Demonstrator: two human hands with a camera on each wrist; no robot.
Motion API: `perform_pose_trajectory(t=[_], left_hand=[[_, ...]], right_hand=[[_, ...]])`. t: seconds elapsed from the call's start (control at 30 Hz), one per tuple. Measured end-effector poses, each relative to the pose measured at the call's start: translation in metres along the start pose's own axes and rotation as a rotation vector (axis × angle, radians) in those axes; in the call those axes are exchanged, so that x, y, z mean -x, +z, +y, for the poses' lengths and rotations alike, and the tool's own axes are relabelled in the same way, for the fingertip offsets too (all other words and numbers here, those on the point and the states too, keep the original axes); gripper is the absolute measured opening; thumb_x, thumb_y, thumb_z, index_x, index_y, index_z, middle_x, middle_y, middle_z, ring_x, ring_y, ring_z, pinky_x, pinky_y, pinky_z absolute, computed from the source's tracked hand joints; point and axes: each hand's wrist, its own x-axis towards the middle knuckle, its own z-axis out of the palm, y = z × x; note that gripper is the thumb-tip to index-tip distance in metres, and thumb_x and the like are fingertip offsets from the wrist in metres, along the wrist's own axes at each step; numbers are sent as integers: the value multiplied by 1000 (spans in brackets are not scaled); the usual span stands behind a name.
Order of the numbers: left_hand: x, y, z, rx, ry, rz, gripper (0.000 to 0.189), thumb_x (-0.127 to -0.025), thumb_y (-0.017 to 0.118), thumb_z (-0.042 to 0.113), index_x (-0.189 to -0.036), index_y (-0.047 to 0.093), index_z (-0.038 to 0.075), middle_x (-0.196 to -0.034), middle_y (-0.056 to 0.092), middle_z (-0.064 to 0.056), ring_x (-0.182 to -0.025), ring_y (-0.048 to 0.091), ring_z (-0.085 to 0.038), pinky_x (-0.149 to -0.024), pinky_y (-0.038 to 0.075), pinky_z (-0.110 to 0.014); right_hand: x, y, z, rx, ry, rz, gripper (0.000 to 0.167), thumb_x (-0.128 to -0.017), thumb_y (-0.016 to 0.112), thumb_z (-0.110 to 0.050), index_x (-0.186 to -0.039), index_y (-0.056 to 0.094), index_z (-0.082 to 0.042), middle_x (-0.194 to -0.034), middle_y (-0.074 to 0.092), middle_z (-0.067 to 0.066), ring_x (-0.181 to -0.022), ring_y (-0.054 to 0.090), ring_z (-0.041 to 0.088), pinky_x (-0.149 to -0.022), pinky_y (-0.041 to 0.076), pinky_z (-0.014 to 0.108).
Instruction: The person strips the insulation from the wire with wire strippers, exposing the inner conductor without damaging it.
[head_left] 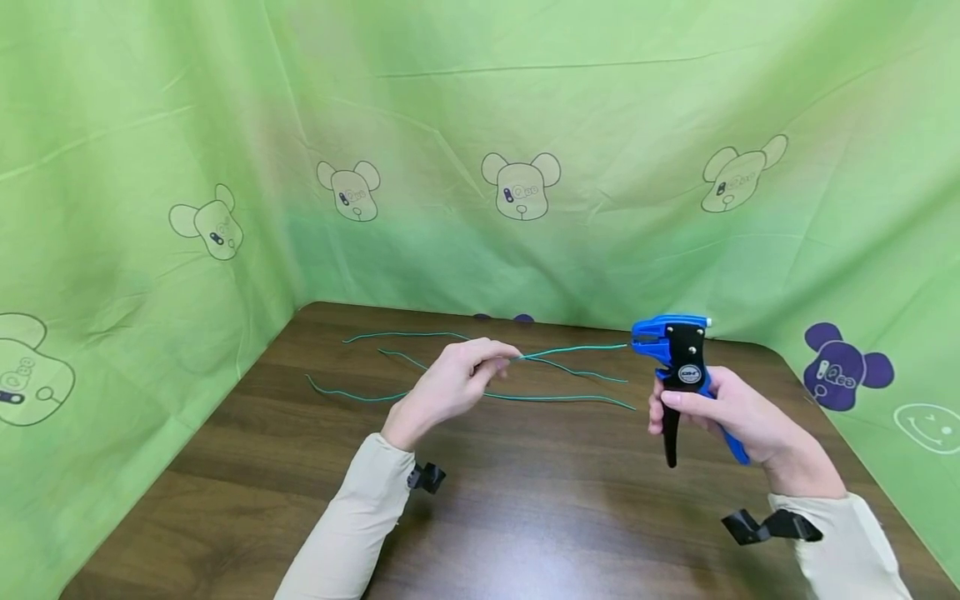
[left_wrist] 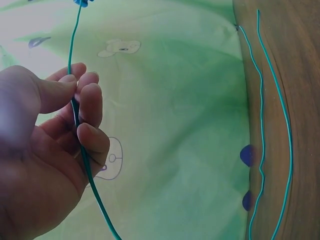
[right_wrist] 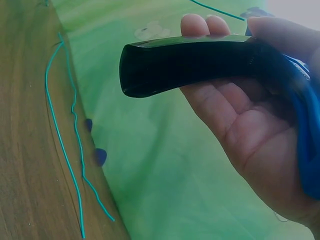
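My left hand (head_left: 453,379) pinches a thin green wire (head_left: 573,348) between thumb and fingers, above the table. In the left wrist view the wire (left_wrist: 95,185) crosses the palm and trails down past the hand. The wire's right end reaches the blue mouth of a wire stripper (head_left: 686,354); whether it is inside or just short of it I cannot tell. My right hand (head_left: 738,417) grips the stripper upright by its handles. The black handle (right_wrist: 185,67) fills much of the right wrist view, with fingers behind it.
Two more green wires lie on the brown wooden table (head_left: 525,483), a front one (head_left: 555,398) and one (left_wrist: 262,125) beside it. A green printed cloth (head_left: 450,100) hangs behind the table and along its sides.
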Motion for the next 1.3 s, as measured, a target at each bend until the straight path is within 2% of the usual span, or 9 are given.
perform_pose_trajectory(t=[0.17, 0.4, 0.6, 0.7, 1.17, 1.3], left_hand=[[-1, 0, 1, 16, -4, -13, 22, -99, 54, 5, -115, 69, 8, -90, 71, -10, -77, 63, -10, -69, 49, -20], [-1, -1, 1, 9, -6, -7, 21, -99, 55, 5, -114, 70, 8, -88, 70, -3, -77, 64, -9, -70, 50, -19], [-2, 0, 0, 11, -2, -5, 22, -99, 54, 5, -114, 70, 10, -89, 70, -7, -76, 62, -8, -69, 49, -19], [-2, 0, 0, 11, -4, -4, 22, -99, 55, 6, -114, 70, 10, -89, 70, -5, -76, 62, -8, -68, 49, -19], [0, 2, -2, 6, 4, -2, 21, -98, 56, 6, -113, 70, 11, -85, 69, 1, -76, 60, -6, -67, 47, -18], [1, 1, -2, 4, 11, -3, 21, -98, 57, 6, -113, 71, 10, -84, 69, 1, -75, 61, -9, -67, 46, -18]], right_hand=[[0, 1, 0, 28, 10, -7, 22, -101, 36, 7, -107, 56, 2, -93, 72, 7, -88, 73, 26, -81, 56, 35], [-1, 1, 2, 17, -13, -26, 22, -101, 35, 8, -107, 55, 2, -93, 72, 7, -88, 72, 25, -82, 57, 37], [0, 1, 2, -2, -28, -38, 24, -100, 34, 9, -108, 55, 3, -93, 72, 7, -89, 72, 23, -83, 57, 39], [-1, 2, 3, -3, -30, -50, 25, -100, 34, 10, -108, 56, 3, -93, 72, 7, -89, 72, 23, -83, 57, 39], [-6, 8, 6, 49, -25, -65, 25, -99, 36, 9, -105, 59, 1, -90, 73, 3, -84, 72, 24, -80, 56, 35], [-8, 9, 8, 82, -26, -73, 24, -100, 36, 8, -105, 59, 0, -90, 73, 2, -84, 73, 25, -79, 54, 33]])
